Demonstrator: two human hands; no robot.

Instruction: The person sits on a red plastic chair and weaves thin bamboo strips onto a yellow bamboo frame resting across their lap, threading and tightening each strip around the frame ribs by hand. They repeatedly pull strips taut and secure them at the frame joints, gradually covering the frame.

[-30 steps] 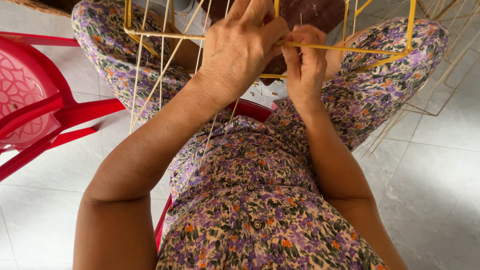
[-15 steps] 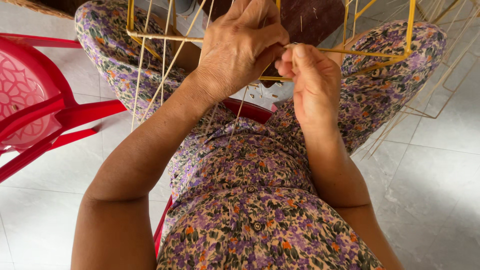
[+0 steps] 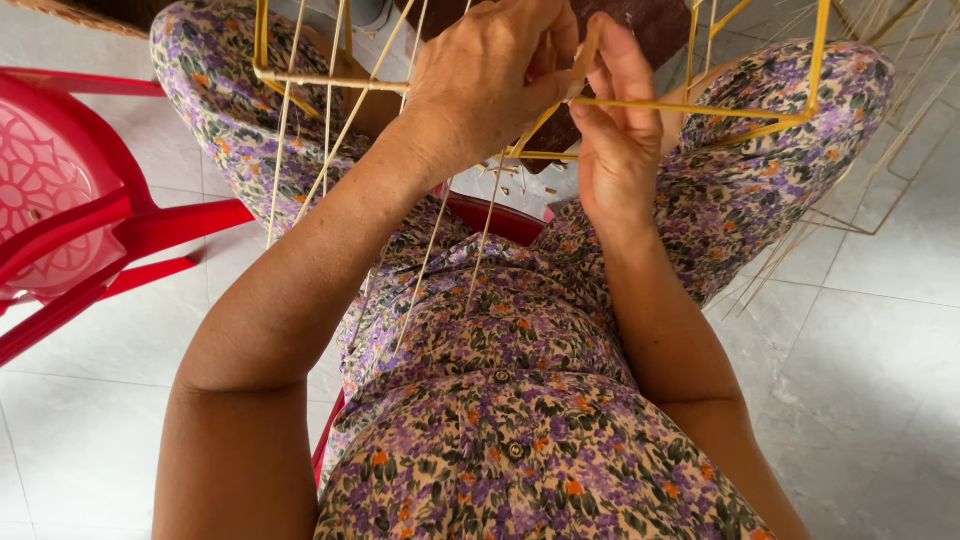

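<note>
Above my lap, my left hand (image 3: 490,85) and right hand (image 3: 615,130) pinched a thin pale cane strip (image 3: 585,60) against the yellow bamboo-stick frame (image 3: 700,108), mid-weave, needing a careful tuck.

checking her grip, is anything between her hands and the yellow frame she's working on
Nothing visible stands between them. The left hand is already closed over the yellow frame at its horizontal bar, and the right hand pinches a thin strip against it. Loose strands hang below, clear of both.

A yellow frame of thin bamboo sticks (image 3: 700,108) rests across the person's lap, its bars level between the knees. Pale loose bamboo strips (image 3: 430,250) hang from it, slanting down over the floral dress.
</note>
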